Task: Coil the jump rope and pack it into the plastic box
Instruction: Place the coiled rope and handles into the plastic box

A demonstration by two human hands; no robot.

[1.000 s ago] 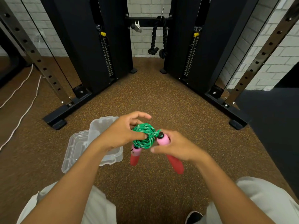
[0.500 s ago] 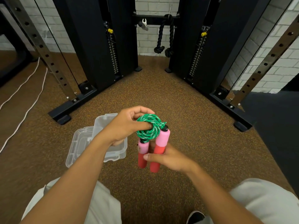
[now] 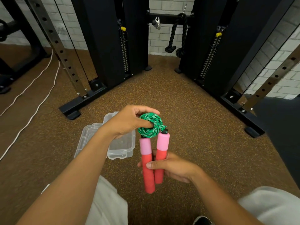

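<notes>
Brown speckled floor (image 3: 186, 111) spreads out below, with the clear plastic box (image 3: 121, 146) sitting open on it left of centre, its lid (image 3: 86, 137) lying just beside it on the left. Above the floor, the left hand (image 3: 128, 122) pinches the green coiled rope (image 3: 150, 125), thumb tucked through the coil. The right hand (image 3: 172, 168) wraps both pink-and-red handles (image 3: 146, 161) together, upright, just right of the box.
</notes>
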